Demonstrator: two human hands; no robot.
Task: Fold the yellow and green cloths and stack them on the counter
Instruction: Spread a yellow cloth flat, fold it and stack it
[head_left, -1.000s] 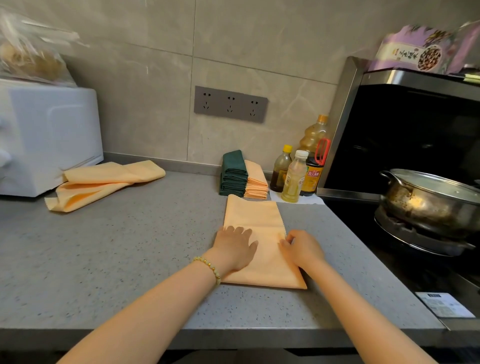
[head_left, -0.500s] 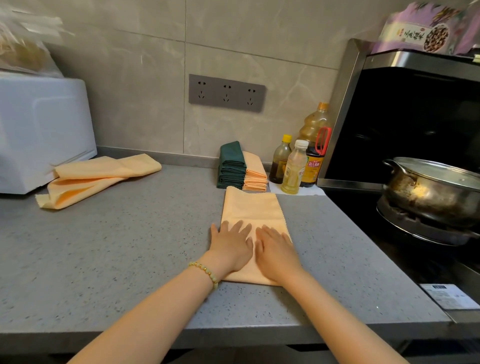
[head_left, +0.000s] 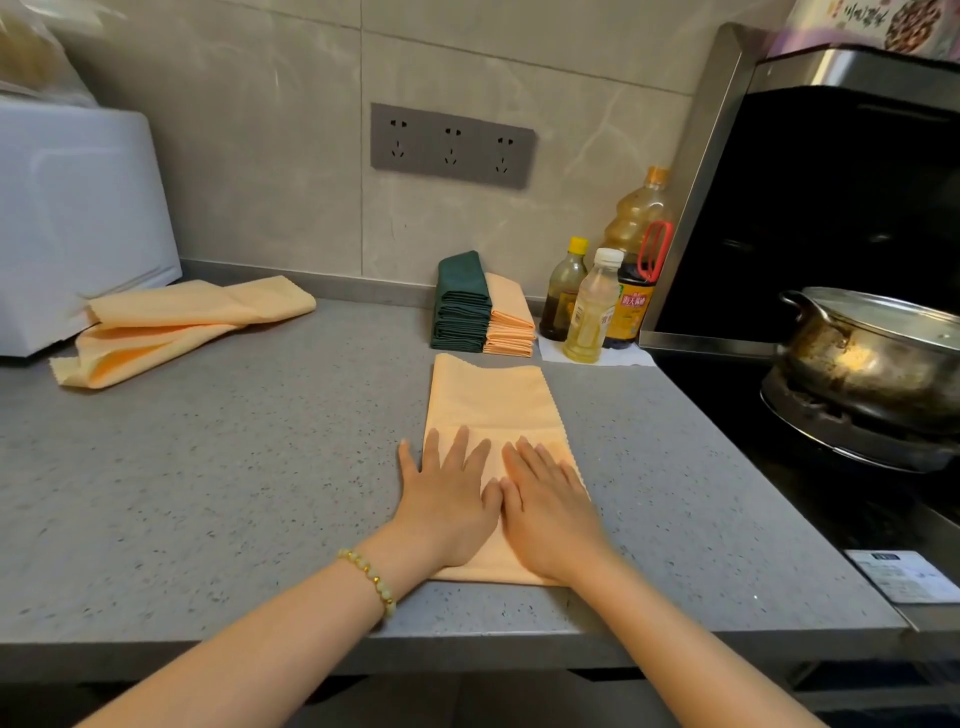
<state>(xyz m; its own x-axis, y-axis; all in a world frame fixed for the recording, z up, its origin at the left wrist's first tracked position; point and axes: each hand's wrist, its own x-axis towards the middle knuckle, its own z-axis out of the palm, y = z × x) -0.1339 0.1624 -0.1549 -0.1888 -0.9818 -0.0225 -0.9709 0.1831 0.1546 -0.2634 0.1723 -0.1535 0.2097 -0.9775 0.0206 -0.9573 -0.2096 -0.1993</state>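
Left hand (head_left: 447, 504): we press it flat, fingers spread, on the folded yellow cloth (head_left: 493, 400) | Right hand (head_left: 550, 514): flat just beside it, fingers straight, on the same cloth | Cloth: near the counter (head_left: 234, 467) front edge; layer count unclear | Green stack (head_left: 462, 306), yellow stack (head_left: 511, 322): back edge, touching.

both hands flat on yellow cloth (head_left: 493, 400), counter (head_left: 234, 467)
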